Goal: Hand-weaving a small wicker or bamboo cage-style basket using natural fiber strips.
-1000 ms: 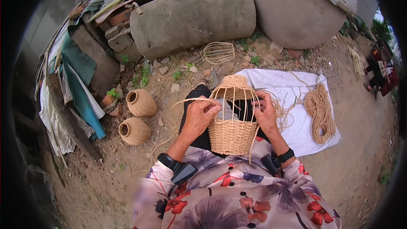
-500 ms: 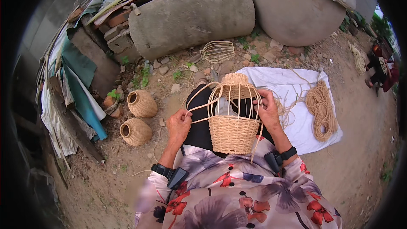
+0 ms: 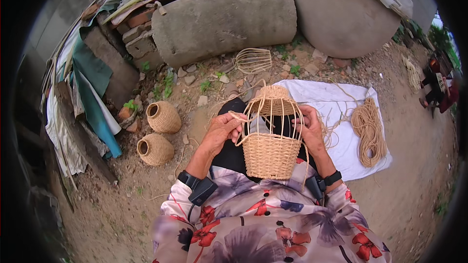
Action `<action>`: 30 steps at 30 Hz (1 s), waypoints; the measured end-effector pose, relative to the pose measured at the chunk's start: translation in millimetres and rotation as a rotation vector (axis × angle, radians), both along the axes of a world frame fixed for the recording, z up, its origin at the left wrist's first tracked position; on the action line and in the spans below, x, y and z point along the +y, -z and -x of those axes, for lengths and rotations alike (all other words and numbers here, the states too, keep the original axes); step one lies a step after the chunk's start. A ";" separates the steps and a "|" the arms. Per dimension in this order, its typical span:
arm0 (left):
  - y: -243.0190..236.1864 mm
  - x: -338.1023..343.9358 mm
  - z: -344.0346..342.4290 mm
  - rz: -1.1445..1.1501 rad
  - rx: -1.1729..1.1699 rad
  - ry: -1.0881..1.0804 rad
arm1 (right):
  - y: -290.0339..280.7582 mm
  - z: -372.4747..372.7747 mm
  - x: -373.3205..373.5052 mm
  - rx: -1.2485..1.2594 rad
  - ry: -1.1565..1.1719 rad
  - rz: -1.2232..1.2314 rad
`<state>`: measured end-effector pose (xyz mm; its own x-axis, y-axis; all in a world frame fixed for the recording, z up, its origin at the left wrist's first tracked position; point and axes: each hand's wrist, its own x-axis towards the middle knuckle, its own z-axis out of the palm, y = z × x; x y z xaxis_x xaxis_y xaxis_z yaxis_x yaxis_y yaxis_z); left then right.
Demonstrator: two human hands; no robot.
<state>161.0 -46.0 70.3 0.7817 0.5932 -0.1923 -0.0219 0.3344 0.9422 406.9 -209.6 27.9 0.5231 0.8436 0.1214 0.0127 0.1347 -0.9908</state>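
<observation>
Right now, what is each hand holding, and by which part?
The right hand holds the partly woven basket by its right-side ribs. The left hand pinches a cord near the basket's left side; where along the cord cannot be told.

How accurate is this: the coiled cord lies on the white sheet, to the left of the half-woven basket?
The side is wrong: the head view shows the coiled cord on the white sheet, to the right of the half-woven basket.
</observation>
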 end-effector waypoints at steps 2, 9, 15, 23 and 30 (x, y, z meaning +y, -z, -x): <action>2.3 -7.7 -14.5 -0.213 0.109 -0.062 | 3.7 -0.6 -1.4 0.011 -0.006 0.014; 32.1 -7.7 -33.1 -1.149 0.321 -0.296 | 8.8 1.2 4.0 -0.048 0.042 0.016; 15.5 -7.3 -4.9 -0.067 0.030 -0.316 | 18.7 -9.7 1.6 0.030 0.029 -0.073; 16.6 -14.7 23.8 -0.349 0.091 -0.431 | 11.7 -11.5 2.0 0.225 0.012 -0.038; 4.2 -40.6 39.8 0.255 -0.145 -0.322 | 10.3 -10.9 4.6 0.152 0.058 0.025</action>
<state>121.1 -86.7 66.1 0.5944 0.7590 -0.2659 -0.2896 0.5105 0.8097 417.7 -205.0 17.6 0.5817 0.8133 0.0160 -0.1309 0.1130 -0.9849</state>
